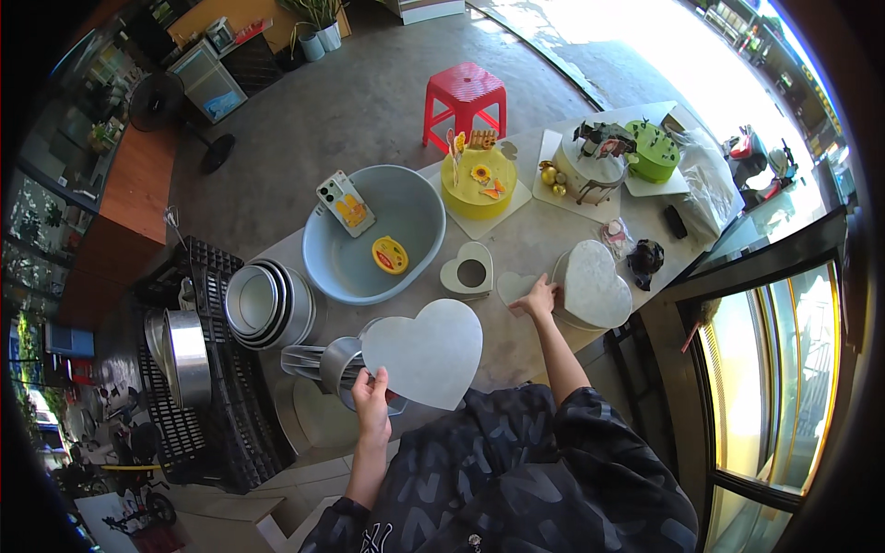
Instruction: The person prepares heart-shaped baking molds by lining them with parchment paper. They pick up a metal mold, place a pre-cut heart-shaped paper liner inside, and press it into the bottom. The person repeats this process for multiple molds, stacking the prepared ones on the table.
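My left hand (pixel 372 405) grips the lower left edge of a flat grey heart-shaped metal plate (pixel 428 352), thumb on top, held above the table. My right hand (pixel 536 300) reaches over the table with fingers apart, at the edge of a smaller flat heart-shaped plate (pixel 511 287). Whether it presses on that plate is hard to tell. Just right of this hand sits a larger grey heart-shaped cake pan (pixel 597 281). A small heart-shaped pan with a round hole (pixel 468 270) stands to its left. Beneath the held plate, partly hidden, are metal ring moulds (pixel 339 361).
A blue-grey tub (pixel 318 247) holds a phone (pixel 347 205) and a yellow oval container (pixel 390 255). Nested round pans (pixel 247 300) stand left, beside a black crate (pixel 207 433). Decorated cakes (pixel 479 189) line the table's far side; a red stool (pixel 466 88) stands beyond.
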A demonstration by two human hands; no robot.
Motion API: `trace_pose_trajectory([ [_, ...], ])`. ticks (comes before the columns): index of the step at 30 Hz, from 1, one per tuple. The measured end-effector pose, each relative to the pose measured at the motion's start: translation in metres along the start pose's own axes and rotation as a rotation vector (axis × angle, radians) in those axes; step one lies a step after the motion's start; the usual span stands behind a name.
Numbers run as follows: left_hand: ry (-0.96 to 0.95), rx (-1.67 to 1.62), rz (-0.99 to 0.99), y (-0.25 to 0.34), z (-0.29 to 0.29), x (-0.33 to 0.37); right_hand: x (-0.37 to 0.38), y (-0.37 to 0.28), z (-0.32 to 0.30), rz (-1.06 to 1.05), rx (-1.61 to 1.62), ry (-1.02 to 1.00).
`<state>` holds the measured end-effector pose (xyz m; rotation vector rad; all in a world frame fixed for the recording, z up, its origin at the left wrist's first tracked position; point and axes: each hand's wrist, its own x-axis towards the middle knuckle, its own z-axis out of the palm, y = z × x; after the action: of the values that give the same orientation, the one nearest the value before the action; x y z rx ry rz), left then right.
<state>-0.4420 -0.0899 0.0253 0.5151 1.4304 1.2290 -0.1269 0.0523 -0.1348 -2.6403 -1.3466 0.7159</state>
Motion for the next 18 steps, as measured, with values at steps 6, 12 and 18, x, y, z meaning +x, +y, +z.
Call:
trace_pose_trajectory([
  [6, -0.012, -0.027, -0.035, -0.014, 0.001, -0.004, -0.001, -0.005, -0.016, 0.022, 0.083, -0.06],
  [12, 0.012, 0.093, 0.11, -0.013, 0.008, 0.001, -0.003, 0.01, -0.024, -0.218, 0.488, 0.093],
  [18, -0.046, 0.178, 0.188, -0.024, -0.008, 0.018, -0.041, 0.007, -0.081, -0.291, 0.967, -0.188],
])
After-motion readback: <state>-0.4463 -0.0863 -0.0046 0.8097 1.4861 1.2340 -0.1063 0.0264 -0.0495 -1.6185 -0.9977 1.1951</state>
